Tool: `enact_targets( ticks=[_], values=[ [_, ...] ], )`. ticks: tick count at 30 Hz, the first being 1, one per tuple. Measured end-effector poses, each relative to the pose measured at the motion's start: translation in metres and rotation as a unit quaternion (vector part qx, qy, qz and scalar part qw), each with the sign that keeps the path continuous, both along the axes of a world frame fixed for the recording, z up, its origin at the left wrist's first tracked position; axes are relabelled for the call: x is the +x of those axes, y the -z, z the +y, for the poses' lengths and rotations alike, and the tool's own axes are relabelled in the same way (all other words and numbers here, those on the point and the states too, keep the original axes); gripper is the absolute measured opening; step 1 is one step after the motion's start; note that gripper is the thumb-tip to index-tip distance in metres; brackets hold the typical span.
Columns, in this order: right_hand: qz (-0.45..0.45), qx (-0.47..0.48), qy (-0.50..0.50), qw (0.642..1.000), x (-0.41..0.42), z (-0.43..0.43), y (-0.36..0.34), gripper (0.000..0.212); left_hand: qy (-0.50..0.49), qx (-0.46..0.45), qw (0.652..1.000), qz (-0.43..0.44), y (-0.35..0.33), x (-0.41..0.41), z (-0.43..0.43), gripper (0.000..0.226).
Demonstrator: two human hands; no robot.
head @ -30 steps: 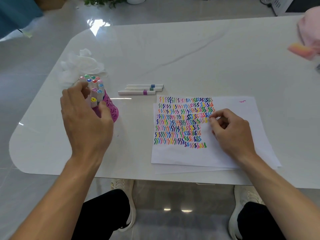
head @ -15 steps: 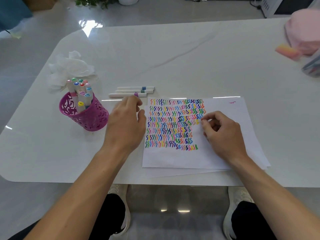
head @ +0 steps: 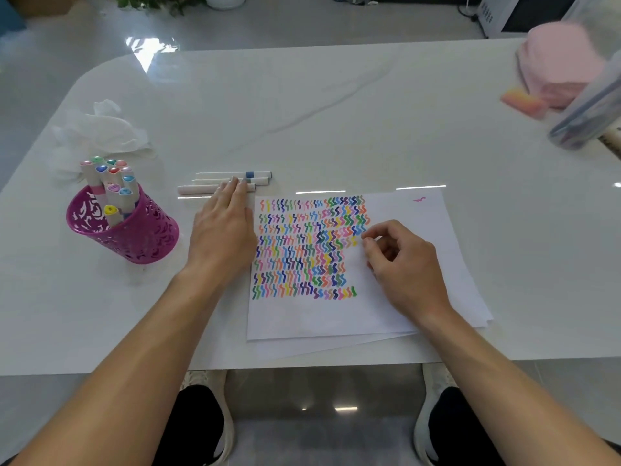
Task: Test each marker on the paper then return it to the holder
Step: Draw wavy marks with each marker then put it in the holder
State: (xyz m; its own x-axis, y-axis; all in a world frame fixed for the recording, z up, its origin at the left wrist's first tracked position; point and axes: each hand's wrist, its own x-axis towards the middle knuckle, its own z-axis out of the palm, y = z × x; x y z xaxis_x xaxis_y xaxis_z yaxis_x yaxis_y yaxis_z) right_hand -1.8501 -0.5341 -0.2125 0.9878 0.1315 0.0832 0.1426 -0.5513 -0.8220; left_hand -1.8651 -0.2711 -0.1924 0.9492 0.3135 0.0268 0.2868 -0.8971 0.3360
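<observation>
"Pictured: a white paper (head: pixel 396 314) filled with rows of multicoloured squiggles, on a white desk (head: pixel 302 105) with faint grey veins."

"And at left, a magenta holder (head: pixel 141 240) with lacy cut-outs, carrying white markers (head: pixel 111 183) with coloured caps."

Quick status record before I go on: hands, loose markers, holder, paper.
left hand: fingers straight, tips on the loose markers
right hand: fingers curled, resting on the paper; contents unclear
loose markers: three, side by side on the table
holder: pink, upright, other markers standing in it
paper: coloured squiggles on its left part
</observation>
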Motion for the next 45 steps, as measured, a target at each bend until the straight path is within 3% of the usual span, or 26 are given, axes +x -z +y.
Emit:
enact_targets(
  ticks=[6,11,15,23,26,29,33,40,43,45],
  values=[
    [0.003,0.008,0.009,1.000,-0.001,-0.001,0.000,0.005,-0.005,0.062,0.997,-0.043,-0.003,0.000,-0.002,0.054],
    [0.002,0.022,0.029,0.999,0.000,-0.001,0.000,0.005,-0.037,0.090,0.994,-0.051,-0.005,-0.004,-0.003,0.023],
    [0.008,0.030,0.032,0.999,0.000,-0.002,-0.001,0.006,-0.058,0.083,0.993,-0.064,-0.008,-0.006,-0.003,0.016],
    [0.020,0.045,0.030,0.998,0.002,-0.003,-0.002,0.008,-0.026,0.021,0.984,-0.176,-0.027,-0.008,-0.016,0.013],
    [0.022,0.047,0.028,0.998,0.002,-0.003,-0.003,0.009,-0.006,-0.030,0.982,-0.185,-0.032,-0.009,-0.027,0.012],
    [0.028,0.047,0.018,0.998,0.003,-0.003,-0.005,0.008,0.032,-0.148,0.968,-0.202,-0.038,-0.011,-0.036,0.016],
    [0.035,0.050,-0.005,0.998,0.002,-0.002,-0.009,0.006,0.053,-0.325,0.926,-0.183,-0.049,-0.015,-0.045,0.036],
    [0.010,0.101,-0.092,0.991,-0.005,0.007,-0.034,0.019,0.048,-0.530,0.838,-0.123,-0.048,-0.018,-0.057,0.014],
    [-0.010,0.027,-0.148,0.989,-0.008,0.009,-0.040,0.047,0.052,-0.546,0.834,-0.065,-0.043,-0.023,-0.063,0.016],
    [-0.052,-0.048,-0.169,0.983,-0.010,0.008,-0.040,0.051,0.060,-0.556,0.829,-0.014,-0.041,-0.026,-0.065,0.021]
  ],
)
